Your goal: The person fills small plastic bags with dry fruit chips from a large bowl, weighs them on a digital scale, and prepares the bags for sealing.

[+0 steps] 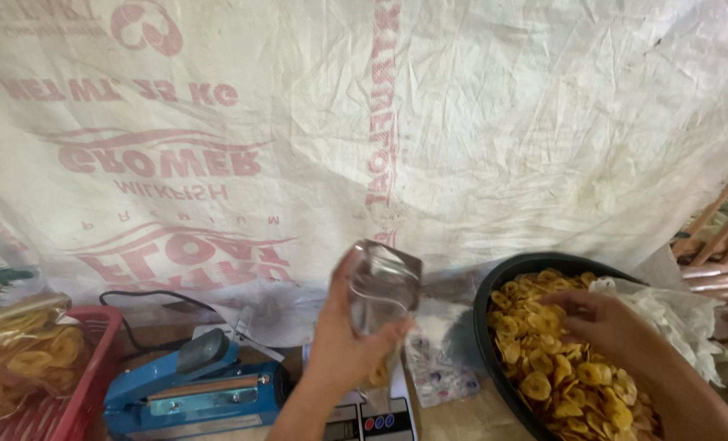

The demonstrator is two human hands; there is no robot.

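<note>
My left hand holds a clear plastic bag upright in front of me, with a few yellow chips at its bottom. My right hand reaches into a black round basin full of yellow banana chips and rests on the chips, fingers curled among them. The bag hangs above a small digital scale at the lower edge of the view.
A blue heat sealer with a black cable sits at the lower left. A red basket holds filled chip bags. White printed sack cloth hangs behind. White plastic bags lie right of the basin.
</note>
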